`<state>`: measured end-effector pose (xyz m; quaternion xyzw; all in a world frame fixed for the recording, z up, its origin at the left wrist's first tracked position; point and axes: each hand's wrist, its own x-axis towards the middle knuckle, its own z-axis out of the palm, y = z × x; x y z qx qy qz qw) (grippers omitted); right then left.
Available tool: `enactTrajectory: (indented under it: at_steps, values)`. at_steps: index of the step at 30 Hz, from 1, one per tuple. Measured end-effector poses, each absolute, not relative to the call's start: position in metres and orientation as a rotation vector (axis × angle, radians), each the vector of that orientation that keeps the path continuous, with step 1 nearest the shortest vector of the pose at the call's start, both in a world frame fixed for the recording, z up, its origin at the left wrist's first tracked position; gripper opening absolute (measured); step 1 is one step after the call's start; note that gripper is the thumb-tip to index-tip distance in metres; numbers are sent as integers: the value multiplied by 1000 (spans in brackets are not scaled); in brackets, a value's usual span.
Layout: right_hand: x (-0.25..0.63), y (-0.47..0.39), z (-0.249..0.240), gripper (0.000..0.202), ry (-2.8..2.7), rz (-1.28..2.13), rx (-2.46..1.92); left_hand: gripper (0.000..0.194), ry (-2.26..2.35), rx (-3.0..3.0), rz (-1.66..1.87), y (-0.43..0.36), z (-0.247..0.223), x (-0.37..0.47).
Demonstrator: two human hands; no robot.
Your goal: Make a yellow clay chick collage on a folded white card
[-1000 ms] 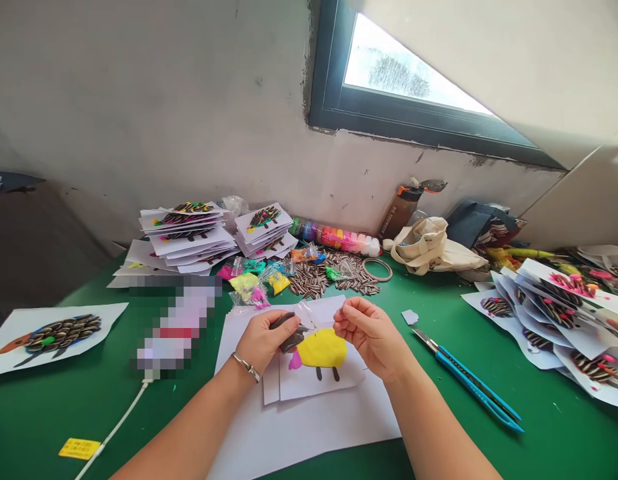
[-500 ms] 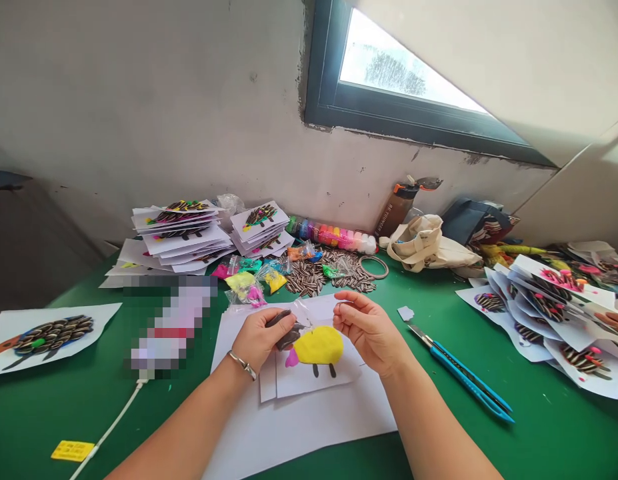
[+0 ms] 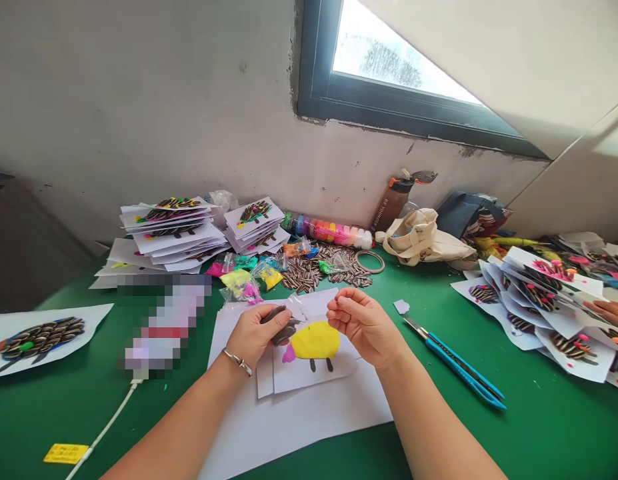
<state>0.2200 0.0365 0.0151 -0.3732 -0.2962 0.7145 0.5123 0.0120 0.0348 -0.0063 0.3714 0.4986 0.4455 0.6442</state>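
My left hand [image 3: 259, 332] is closed around a small clear bag of dark clay [image 3: 285, 327]. Just right of it, my right hand [image 3: 361, 327] has thumb and fingertips pinched together; whatever is between them is too small to make out. Under both hands lies a white card [image 3: 301, 380] bearing a flat yellow clay body [image 3: 316, 340], a pink clay head [image 3: 289, 353] at its left end and two dark legs below. The card rests on other cards and larger white sheets [image 3: 309, 423].
Stacks of seed-covered animal cards [image 3: 176, 241] stand at the back left, more cards [image 3: 533, 313] at the right near another person's hand [image 3: 609, 311]. Sunflower seeds [image 3: 303, 272] and bagged coloured clay [image 3: 241, 283] lie behind. A blue utility knife [image 3: 459, 363] lies right of my right hand.
The whole view has shifted slightly. My right hand's fingers have drawn closer together into a pinch, while my left hand keeps hold of the bag of dark clay.
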Motion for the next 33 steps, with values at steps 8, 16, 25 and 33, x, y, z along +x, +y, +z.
enactTrajectory:
  at_steps: [8, 16, 25, 33]
  values:
    - [217, 38, 15, 26, -805, 1702, -915, 36, 1150, 846, 1017, 36, -4, 12]
    - [207, 33, 19, 23, -934, 1624, -1013, 36, 1178, 836, 1020, 38, -5, 10]
    - [217, 38, 14, 26, -936, 1622, -1019, 38, 1183, 816, 1035, 38, -4, 10]
    - [218, 39, 11, 24, -1155, 1434, -1157, 36, 1201, 831, 1061, 39, -6, 7]
